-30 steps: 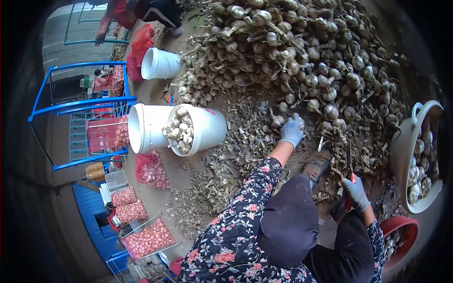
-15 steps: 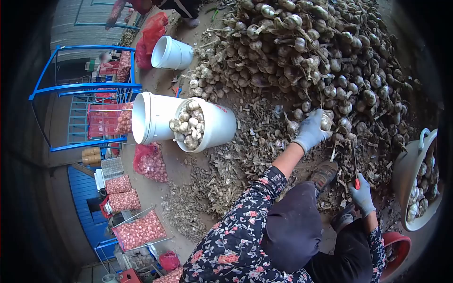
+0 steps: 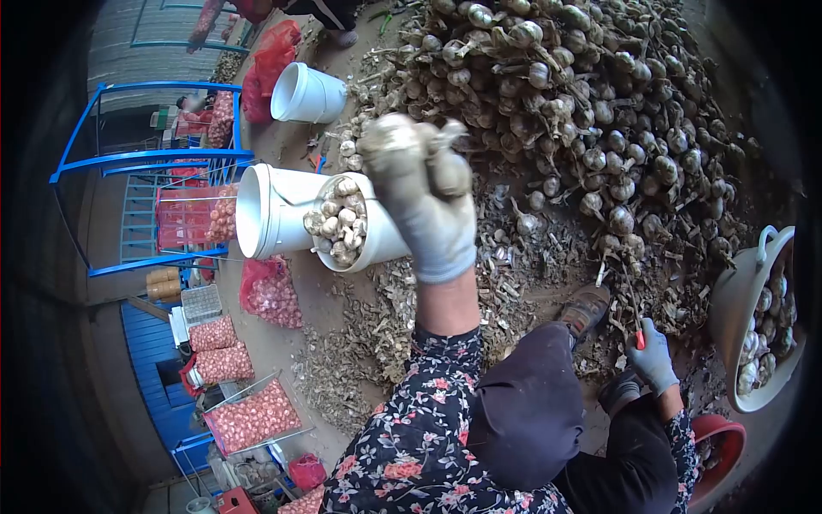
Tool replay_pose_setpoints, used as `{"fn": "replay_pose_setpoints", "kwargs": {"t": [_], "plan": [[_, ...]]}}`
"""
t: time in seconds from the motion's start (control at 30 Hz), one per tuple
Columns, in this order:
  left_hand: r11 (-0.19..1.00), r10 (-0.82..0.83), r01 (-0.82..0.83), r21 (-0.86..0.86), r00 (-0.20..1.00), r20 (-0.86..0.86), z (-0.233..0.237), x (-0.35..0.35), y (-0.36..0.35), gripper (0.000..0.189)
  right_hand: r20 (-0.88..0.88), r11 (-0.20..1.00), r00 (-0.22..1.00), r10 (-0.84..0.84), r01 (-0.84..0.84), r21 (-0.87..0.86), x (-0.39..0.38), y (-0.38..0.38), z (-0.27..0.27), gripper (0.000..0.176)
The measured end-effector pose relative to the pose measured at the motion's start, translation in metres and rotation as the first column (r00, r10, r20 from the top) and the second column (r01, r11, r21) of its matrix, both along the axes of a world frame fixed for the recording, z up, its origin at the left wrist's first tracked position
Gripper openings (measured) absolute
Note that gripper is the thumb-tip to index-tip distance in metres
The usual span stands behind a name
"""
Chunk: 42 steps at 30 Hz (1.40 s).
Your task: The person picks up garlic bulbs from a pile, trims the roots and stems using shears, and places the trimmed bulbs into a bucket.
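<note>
My left hand (image 3: 435, 230), in a pale grey work glove, is raised in front of the white buckets, its fingers curled round garlic bulbs (image 3: 449, 174) that are blurred by motion. Behind it, a white bucket (image 3: 385, 240) tilted on its side holds trimmed garlic bulbs (image 3: 344, 224) at its mouth. Lower right, my gloved right hand (image 3: 653, 360) is closed on the red handle of a thin-bladed knife (image 3: 640, 340), its blade pointing toward the garlic heap (image 3: 591, 111). The heap of stemmed bulbs fills the upper right.
An empty white bucket (image 3: 272, 210) lies beside the filled one, and another bucket (image 3: 310, 92) lies farther off. A white tub (image 3: 728, 317) of bulbs and a red tub (image 3: 723, 454) flank my right side. Net sacks (image 3: 272, 295), blue frames (image 3: 154, 160) and a person (image 3: 330, 15) are at left.
My left hand has lifted from the garlic heap and swung left, toward the buckets, with garlic in its grip. My right hand with the knife has barely moved.
</note>
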<state>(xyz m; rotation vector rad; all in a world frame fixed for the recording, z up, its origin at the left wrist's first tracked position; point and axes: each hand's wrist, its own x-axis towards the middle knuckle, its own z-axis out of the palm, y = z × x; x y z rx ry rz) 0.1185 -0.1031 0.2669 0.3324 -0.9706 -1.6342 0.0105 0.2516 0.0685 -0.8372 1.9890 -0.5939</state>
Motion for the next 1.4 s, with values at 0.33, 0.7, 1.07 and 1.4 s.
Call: {"fn": "replay_pose_setpoints", "kwargs": {"t": [0.33,0.7,1.07,1.4], "plan": [[0.849,-0.087,0.527,0.044,0.058,0.995,-0.132,-0.019,0.070,0.063,-0.148,0.984,0.973,-0.177,0.172,-0.044,-0.024,0.029,0.057,0.034],[0.744,-0.642,0.353,0.567,0.611,0.462,-0.170,0.099,0.076,0.039,-0.371,0.864,0.782,-0.501,0.427,-0.268,-0.024,0.179,0.074,0.041],[0.873,-0.334,0.480,-0.091,0.721,0.607,-0.097,0.065,0.076,0.051,-0.367,0.535,0.393,-0.843,0.684,-0.496,0.153,0.226,0.251,0.035],[0.688,-0.511,0.724,-0.055,0.537,0.671,-0.054,0.024,0.085,0.065,-0.575,0.781,0.532,-0.622,0.476,-0.404,0.133,0.053,0.232,0.038]]}}
